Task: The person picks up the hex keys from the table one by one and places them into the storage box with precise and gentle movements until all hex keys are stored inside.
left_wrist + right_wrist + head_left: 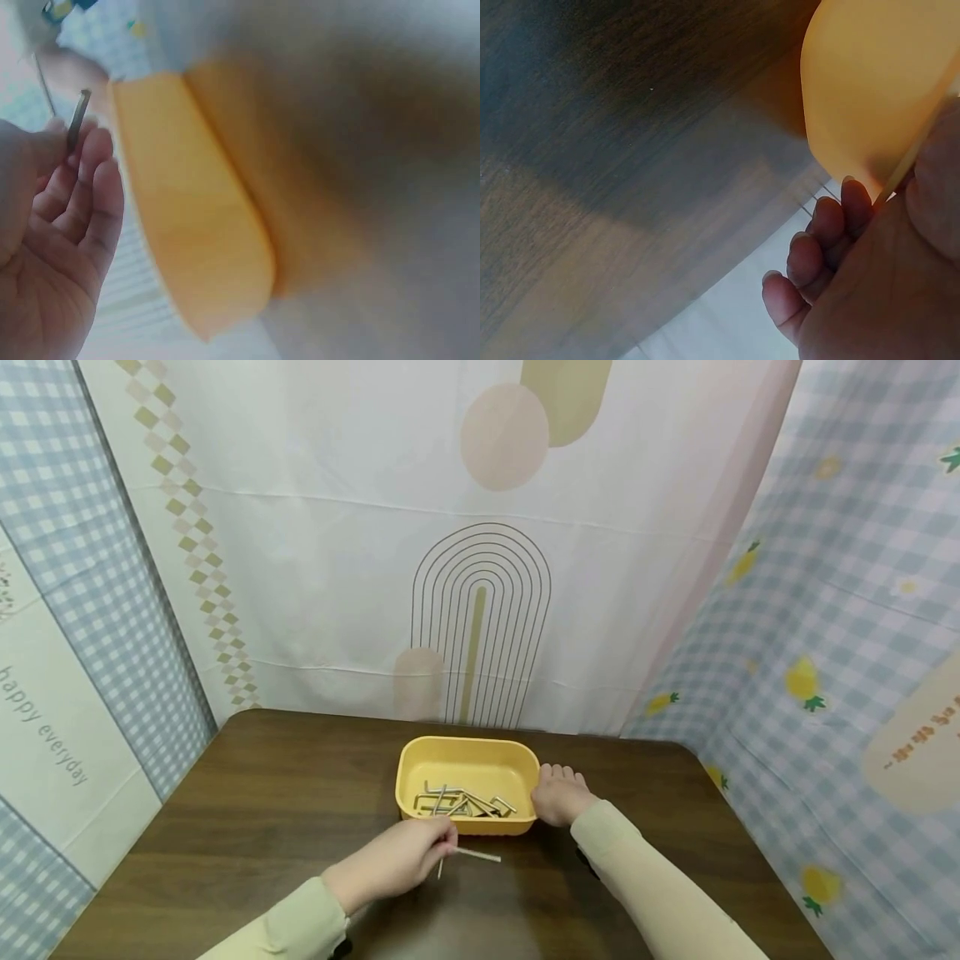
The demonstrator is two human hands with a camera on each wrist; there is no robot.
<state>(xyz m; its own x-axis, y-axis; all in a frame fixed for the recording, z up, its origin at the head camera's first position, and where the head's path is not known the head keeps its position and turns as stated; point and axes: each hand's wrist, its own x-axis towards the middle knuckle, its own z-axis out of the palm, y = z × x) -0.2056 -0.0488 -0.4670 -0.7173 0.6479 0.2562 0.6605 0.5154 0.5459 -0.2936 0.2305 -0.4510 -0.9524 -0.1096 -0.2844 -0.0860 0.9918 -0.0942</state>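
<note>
A yellow plastic basin [468, 749] stands on the dark wooden table, with several L-shaped metal hex keys [450, 792] lying in a loose pile inside it. Just in front of its near wall, my left hand [405, 853] pinches a hex key [480, 855] between thumb and fingertips. One metal length points right from the fingers and a shorter end points down. In the left wrist view the held metal [78, 120] sticks up past the thumb. My right hand [561, 795] grips the basin's right end at the rim, its fingers on the outside wall [855, 90].
The brown table [277, 827] extends around the basin on all sides. A white patterned cloth [322, 585] hangs behind its far edge. Blue checked cloths hang at left [67, 485] and right [817, 610].
</note>
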